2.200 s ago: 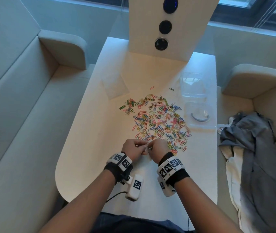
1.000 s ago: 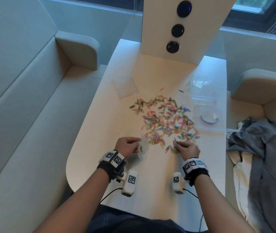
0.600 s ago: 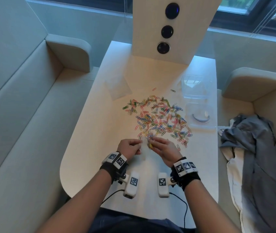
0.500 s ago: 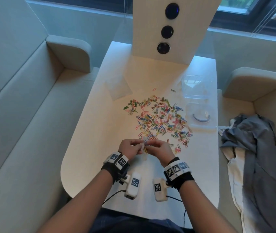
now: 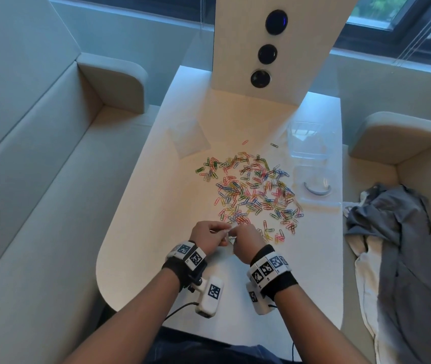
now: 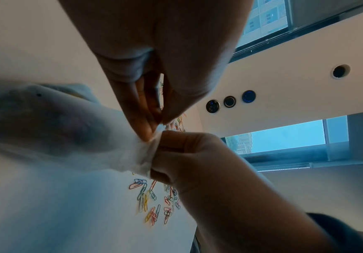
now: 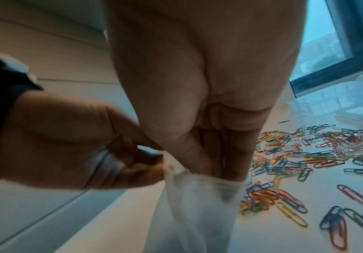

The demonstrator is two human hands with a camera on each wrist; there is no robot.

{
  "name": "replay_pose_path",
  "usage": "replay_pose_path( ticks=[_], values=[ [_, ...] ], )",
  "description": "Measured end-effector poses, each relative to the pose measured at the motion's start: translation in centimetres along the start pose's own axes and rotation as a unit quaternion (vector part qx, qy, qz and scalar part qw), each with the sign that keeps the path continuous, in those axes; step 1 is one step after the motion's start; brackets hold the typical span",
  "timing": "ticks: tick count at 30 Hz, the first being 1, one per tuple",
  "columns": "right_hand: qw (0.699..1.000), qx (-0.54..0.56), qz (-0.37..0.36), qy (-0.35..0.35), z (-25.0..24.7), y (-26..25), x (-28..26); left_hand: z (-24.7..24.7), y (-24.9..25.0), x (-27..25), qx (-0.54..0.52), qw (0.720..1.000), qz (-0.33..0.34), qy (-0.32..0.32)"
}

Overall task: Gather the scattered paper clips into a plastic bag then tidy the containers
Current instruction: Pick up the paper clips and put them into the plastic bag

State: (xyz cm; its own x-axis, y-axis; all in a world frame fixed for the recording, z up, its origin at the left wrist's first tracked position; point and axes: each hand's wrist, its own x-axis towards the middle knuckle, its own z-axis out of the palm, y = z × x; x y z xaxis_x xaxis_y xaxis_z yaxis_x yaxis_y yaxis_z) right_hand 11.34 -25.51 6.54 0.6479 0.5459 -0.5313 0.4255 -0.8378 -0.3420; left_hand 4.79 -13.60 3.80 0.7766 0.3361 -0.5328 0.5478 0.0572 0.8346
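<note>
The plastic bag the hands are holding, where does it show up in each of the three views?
Head: plastic bag low centre, a sliver between left hand and right hand.
Left wrist: bag fills the left middle.
Right wrist: bag hangs bottom centre.
Shared landmark: the paper clips on the table.

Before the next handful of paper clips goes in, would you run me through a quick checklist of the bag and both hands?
1. Left hand pinches the plastic bag at its rim: ok.
2. Right hand has its fingers at the bag's mouth: ok.
3. Right hand has let go of its clips: cannot tell.
4. Bag mouth wide enough for a handful: not ok, it looks bunched.
5. Paper clips within reach just beyond the hands: ok.
6. Table all gathered: not ok, most clips still lie scattered.
</note>
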Motion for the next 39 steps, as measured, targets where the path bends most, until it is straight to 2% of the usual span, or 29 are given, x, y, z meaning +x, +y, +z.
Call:
replay_pose_path(
  ticks=[2, 6, 8, 11, 13, 18, 22, 25, 27, 32, 34, 35, 37, 39],
  values=[
    [0.999, 0.031, -0.006, 0.008, -0.6, 0.1, -0.1, -0.3, -0.1, 0.1, 0.006, 1.0, 0.004, -0.002],
    [0.964, 0.224, 0.028, 0.143, -1.6, 3.1, 0.2, -1.8, -0.1, 0.6, 0.052, 0.998, -0.005, 0.025],
    [0.959, 0.203, 0.1, 0.17, -1.3, 6.1, 0.9, -3.2, 0.0, 0.8, 0.049, 0.998, -0.03, 0.034],
    [0.951, 0.127, 0.264, 0.1, 0.9, 10.2, 2.2, -6.0, 0.4, 0.6, 0.029, 0.998, -0.028, 0.052],
    [0.938, 0.125, 0.306, 0.104, 2.8, 11.3, 2.8, -7.7, 0.6, 0.4, 0.015, 0.998, -0.02, 0.062],
    [0.942, 0.142, 0.227, 0.201, 5.7, 8.8, 4.0, -10.3, 0.3, 0.5, -0.016, 0.996, -0.019, 0.091],
    [0.952, 0.139, 0.174, 0.211, 6.2, 5.8, 5.5, -10.9, -0.3, 0.7, -0.017, 0.994, -0.019, 0.106],
    [0.947, 0.158, 0.143, 0.239, 6.1, 4.9, 6.4, -10.8, -0.9, 0.6, -0.013, 0.995, -0.024, 0.1],
    [0.939, 0.183, 0.134, 0.257, 5.9, 5.0, 6.6, -10.5, -1.1, 0.5, -0.017, 0.995, -0.027, 0.094],
    [0.942, 0.186, 0.135, 0.247, 4.2, 6.0, 6.3, -9.5, -1.2, 0.5, -0.028, 0.996, -0.03, 0.085],
    [0.917, 0.25, 0.194, 0.242, 3.4, 6.7, 5.8, -8.9, -1.1, 0.7, -0.034, 0.995, -0.038, 0.082],
    [0.894, 0.301, 0.236, 0.234, 3.3, 7.3, 5.4, -8.6, -1.1, 0.8, -0.036, 0.995, -0.042, 0.079],
    [0.826, 0.441, 0.287, 0.203, 3.3, 8.3, 5.0, -7.8, -1.1, 1.1, -0.037, 0.996, -0.046, 0.072],
    [0.733, 0.609, 0.257, 0.158, 3.3, 8.7, 4.9, -7.0, -1.1, 1.4, -0.042, 0.996, -0.048, 0.065]
  ],
)
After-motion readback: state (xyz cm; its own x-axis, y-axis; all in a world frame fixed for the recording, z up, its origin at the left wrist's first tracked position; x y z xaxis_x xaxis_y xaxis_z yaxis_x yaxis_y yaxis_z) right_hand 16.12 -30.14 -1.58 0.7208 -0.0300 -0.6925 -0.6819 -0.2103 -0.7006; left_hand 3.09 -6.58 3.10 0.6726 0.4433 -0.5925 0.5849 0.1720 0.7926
